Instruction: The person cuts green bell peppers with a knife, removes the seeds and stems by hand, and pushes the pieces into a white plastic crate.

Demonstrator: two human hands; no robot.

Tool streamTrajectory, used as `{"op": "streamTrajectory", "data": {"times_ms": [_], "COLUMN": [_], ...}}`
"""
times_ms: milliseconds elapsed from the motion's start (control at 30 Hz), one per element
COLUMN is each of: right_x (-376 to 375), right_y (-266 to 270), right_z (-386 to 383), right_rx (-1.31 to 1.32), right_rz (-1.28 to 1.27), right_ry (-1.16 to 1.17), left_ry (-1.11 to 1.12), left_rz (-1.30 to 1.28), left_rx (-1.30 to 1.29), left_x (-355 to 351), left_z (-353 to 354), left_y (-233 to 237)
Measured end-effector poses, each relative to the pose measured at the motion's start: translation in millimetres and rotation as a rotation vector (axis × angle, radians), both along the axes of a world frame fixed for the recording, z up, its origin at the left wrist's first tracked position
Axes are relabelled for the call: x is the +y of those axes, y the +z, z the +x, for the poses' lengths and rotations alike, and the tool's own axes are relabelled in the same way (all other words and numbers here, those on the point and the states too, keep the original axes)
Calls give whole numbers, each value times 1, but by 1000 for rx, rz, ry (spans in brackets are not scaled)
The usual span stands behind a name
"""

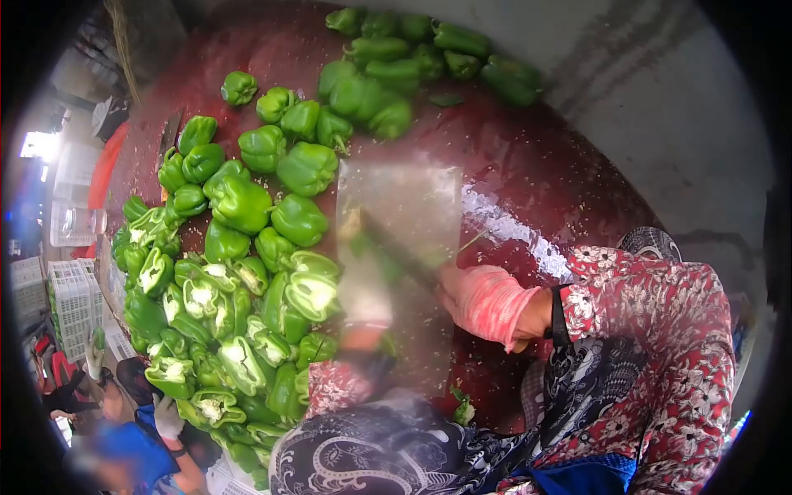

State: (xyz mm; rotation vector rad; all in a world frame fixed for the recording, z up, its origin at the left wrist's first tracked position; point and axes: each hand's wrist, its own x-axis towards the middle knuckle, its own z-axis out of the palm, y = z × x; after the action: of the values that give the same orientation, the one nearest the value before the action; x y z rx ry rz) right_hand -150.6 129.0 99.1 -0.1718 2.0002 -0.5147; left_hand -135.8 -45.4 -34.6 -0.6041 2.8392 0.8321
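Note:
My right hand, in a pink knitted glove, is closed round the handle of a knife. Its dark blade is smeared by motion and points up and left over a pale, cloudy cutting board. Over the board's left side is my left hand in a pale glove, its fingers too blurred to read. Green patches show by those fingers and the blade; I cannot make out their shape. Left of the board lie whole green bell peppers and, lower down, a heap of cut bell peppers.
More whole bell peppers lie at the far side of the red table, which is strewn with seeds. Another knife lies at the upper left. A person in blue works at lower left, near white crates.

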Motion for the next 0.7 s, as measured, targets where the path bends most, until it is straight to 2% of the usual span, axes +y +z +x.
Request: {"op": "streamTrajectory", "data": {"times_ms": [33, 67, 133, 167, 233, 267, 300, 333, 367, 433, 467, 500, 533, 567, 600, 633, 667, 700], "right_x": [-3, 1, 14, -3, -51, -48, -43, -38, -27, -7, 0, 1, 2, 3, 20, 13, 4, -8], "right_y": [2, -21, -86, -84, -76, -82, -97, -99, -102, -82, -75, -64, -52, -46, -96, -83, -66, -56], "right_z": [-2, -6, -21, -23, -18, -13, -10, -8, -1, -5, -13, -15, -16, -18, -3, 2, 8, 14], "right_rx": [-93, -98, 590, 597, 183, 196, 395, 582, 569, 775, 593, 597, 476, 356, 475, 477, 487, 491], "right_rz": [39, 42, -857, -855, -53, -51, -48, -44, -40, -116, -38, -40, 14, 60, 44, 6, -102, -205], "right_ry": [-162, -154, 515, 515, 105, 104, 93, 83, 92, 366, 375, 374, 113, -146, -36, -14, -42, -70], "left_ry": [-26, -49, -16, 9, 36, 54, 49, -11, -60, -63, -39, -16, -18, -256, -482, -589, -132, -32], "left_rz": [6, 10, -8, -24, 44, 106, 104, 112, 126, 115, 222, 329, 328, 146, -53, -306, 337, 452], "left_rx": [2, 5, -61, -137, -141, -131, -112, 11, 116, 141, 89, 37, 42, 59, 70, 210, 82, 30], "left_x": [1, 2, 6, 7, 5, 3, -2, -10, -15, -23, -28, -31, -31, -34, -43, -40, -32, -26], "left_z": [0, 1, -6, -8, -3, -4, -6, -3, 8, 8, 8, 8, 8, 6, 6, 9, 10, 7], "left_y": [-1, 1, 9, 12, 16, 19, 14, 3, -9, -9, -11, -14, -16, -21, -29, -23, -20, 1]}}
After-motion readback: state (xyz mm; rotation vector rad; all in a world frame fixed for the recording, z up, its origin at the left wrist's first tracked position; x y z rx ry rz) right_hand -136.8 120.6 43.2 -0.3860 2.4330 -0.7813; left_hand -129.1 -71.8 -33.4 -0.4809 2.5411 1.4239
